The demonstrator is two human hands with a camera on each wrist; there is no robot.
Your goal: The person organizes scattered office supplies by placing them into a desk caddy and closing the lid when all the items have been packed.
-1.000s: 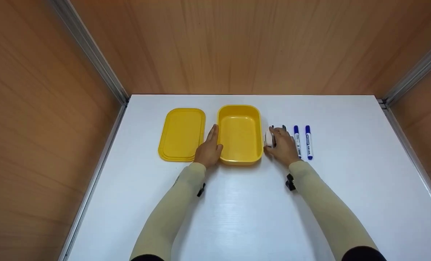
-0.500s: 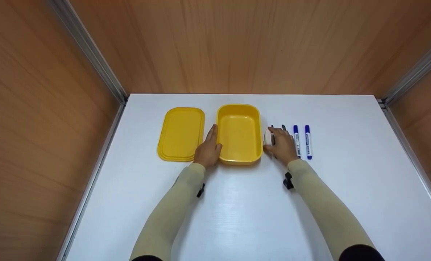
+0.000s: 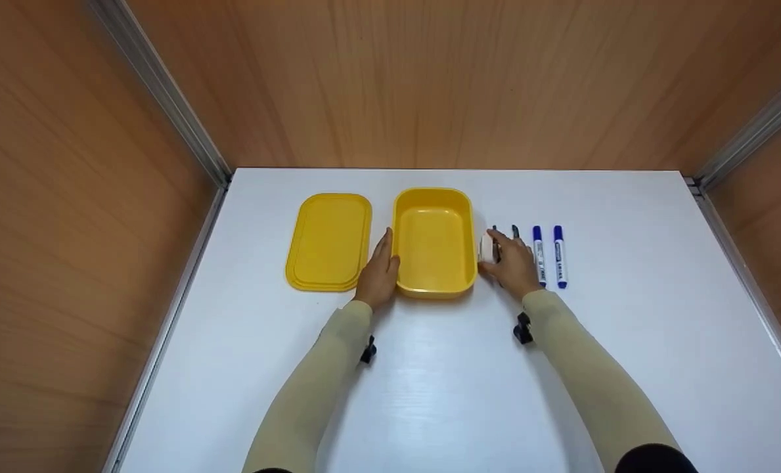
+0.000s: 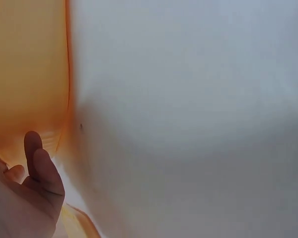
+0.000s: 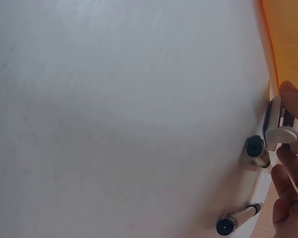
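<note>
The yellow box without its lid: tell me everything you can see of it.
The yellow box is a rectangular tub with rounded corners, seemingly smooth plastic, open and with nothing inside. It stands upright on the white table, long side running away from the person. Its lid lies flat just to its left, apart from it. The left hand rests against its left wall with fingers straight. The right hand is just off its right wall, holding a small white object; whether that touches the box is unclear.

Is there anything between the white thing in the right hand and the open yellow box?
Nothing visible. The right hand pinches the white object just right of the box; only bare table separates them. The left hand rests on the box's far side; the lid lies beyond it.
</note>
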